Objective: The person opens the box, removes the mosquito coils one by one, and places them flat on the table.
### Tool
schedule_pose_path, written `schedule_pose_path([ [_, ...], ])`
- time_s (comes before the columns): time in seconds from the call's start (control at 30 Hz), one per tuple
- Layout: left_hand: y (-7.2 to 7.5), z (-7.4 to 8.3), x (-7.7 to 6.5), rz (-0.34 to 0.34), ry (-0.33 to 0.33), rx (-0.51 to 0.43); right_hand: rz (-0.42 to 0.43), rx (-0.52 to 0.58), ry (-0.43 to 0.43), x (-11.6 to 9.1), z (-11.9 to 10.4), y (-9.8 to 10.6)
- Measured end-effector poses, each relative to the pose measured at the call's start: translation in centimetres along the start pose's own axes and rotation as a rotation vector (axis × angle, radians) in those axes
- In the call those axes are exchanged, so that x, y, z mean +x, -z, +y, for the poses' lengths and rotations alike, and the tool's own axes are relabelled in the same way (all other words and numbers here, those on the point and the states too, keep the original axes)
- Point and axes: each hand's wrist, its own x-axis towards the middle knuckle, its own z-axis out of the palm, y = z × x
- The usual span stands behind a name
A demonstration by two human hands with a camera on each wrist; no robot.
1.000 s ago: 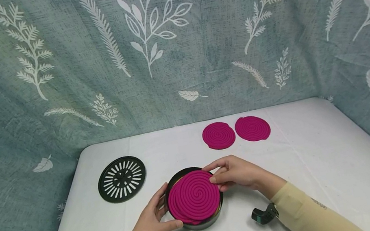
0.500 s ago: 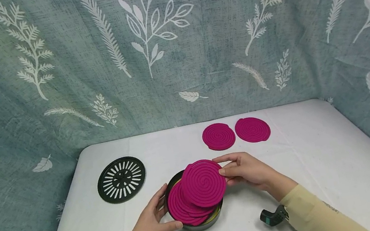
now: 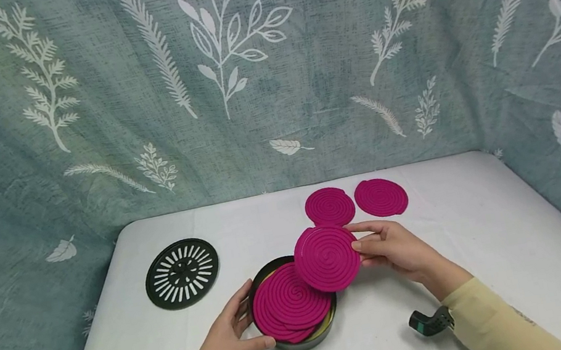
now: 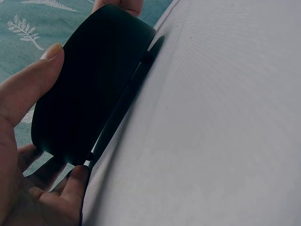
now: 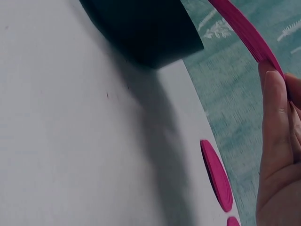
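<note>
A magenta mosquito coil (image 3: 327, 258) is pinched at its right edge between the thumb and fingers of my right hand (image 3: 401, 254). It is raised and overlaps the right rim of a round dark tin (image 3: 315, 340) in the head view. More magenta coils (image 3: 284, 309) lie stacked inside the tin, a yellowish strip of its inside showing beside them. My left hand (image 3: 229, 332) grips the tin from the left, thumb at the near side and fingers at the far side. In the right wrist view the held coil (image 5: 249, 33) appears edge-on, above the cloth.
Two single magenta coils, one left (image 3: 329, 207) and one right (image 3: 381, 197), lie flat near the table's back edge. A black slotted lid (image 3: 182, 273) lies at the left. A dark wrist camera (image 3: 429, 322) hangs under the right sleeve. Patterned curtain (image 3: 252, 142) stands behind the white table (image 3: 495, 243).
My right hand has lifted the top coil off the stack and carried it right and toward the back. My left hand has stayed on the tin.
</note>
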Motion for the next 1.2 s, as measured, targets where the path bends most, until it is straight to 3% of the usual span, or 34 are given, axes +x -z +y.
schedule_pose_path([
  [0.77,0.0,0.1,-0.1,-0.002,-0.01,0.0,0.212,-0.008,0.045,-2.1,-1.1,6.7],
  [1.2,0.0,0.0,0.0,-0.005,-0.009,0.016,0.263,0.118,0.065,-2.6,-1.7,9.8],
])
